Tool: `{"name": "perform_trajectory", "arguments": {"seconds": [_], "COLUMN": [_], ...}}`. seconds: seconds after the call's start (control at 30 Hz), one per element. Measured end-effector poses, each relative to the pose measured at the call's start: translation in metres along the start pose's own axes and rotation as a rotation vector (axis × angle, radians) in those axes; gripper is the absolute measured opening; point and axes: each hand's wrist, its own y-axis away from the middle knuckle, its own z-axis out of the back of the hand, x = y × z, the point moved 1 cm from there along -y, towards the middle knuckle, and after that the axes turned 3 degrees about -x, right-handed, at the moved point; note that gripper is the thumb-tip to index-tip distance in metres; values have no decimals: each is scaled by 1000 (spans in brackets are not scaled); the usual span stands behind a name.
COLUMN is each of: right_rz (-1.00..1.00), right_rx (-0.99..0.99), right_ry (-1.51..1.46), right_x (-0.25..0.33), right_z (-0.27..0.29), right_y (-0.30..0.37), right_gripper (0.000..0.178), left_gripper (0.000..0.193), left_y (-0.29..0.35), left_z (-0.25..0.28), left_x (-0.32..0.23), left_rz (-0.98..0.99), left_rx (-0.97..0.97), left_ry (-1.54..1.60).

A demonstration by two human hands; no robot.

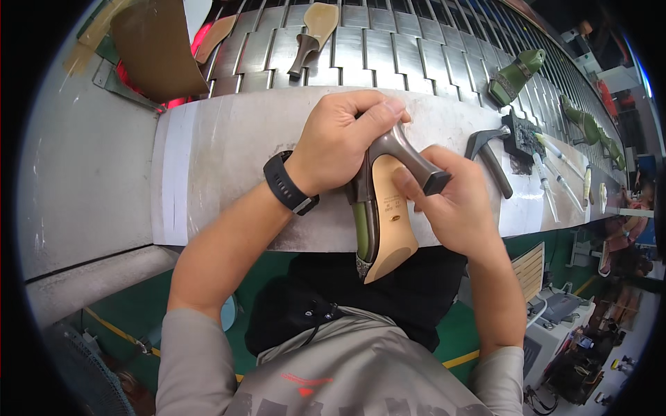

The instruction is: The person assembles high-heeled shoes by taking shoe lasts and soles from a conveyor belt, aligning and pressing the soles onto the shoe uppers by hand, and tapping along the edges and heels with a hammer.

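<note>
A high-heeled shoe (371, 208) is held sole up over the near edge of the work board, its toe toward me. Its tan sole (395, 236) joins a glossy dark brown heel (413, 158), and a green part shows along its left side. My left hand (343, 135) is closed round the back of the shoe, thumb on the base of the heel. My right hand (461, 201) is closed on the shoe's right side, thumb against the sole by the heel tip; some fingers are hidden behind. To its right lies a hammer (489, 156) with a dark handle.
Beyond the board (236, 159) runs a metal slat conveyor (388, 55) carrying a loose sole with a heel (316, 31) and green shoe forms (517, 76). A black block (522, 137) and several syringes (565, 184) lie at right. A brown panel (156, 48) stands at far left.
</note>
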Motion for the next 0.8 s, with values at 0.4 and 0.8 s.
{"name": "perform_trajectory", "arguments": {"seconds": [0.4, 0.8], "right_rz": [-161, -323], "right_rx": [298, 343], "right_ry": [14, 43], "right_x": [19, 18], "right_z": [-9, -5], "right_y": [-16, -36], "right_gripper": [46, 52], "left_gripper": [78, 77], "left_y": [10, 8], "left_z": [-7, 5], "left_x": [5, 21], "left_rz": [-21, -27], "left_rx": [-124, -79], "left_ry": [-4, 99]}}
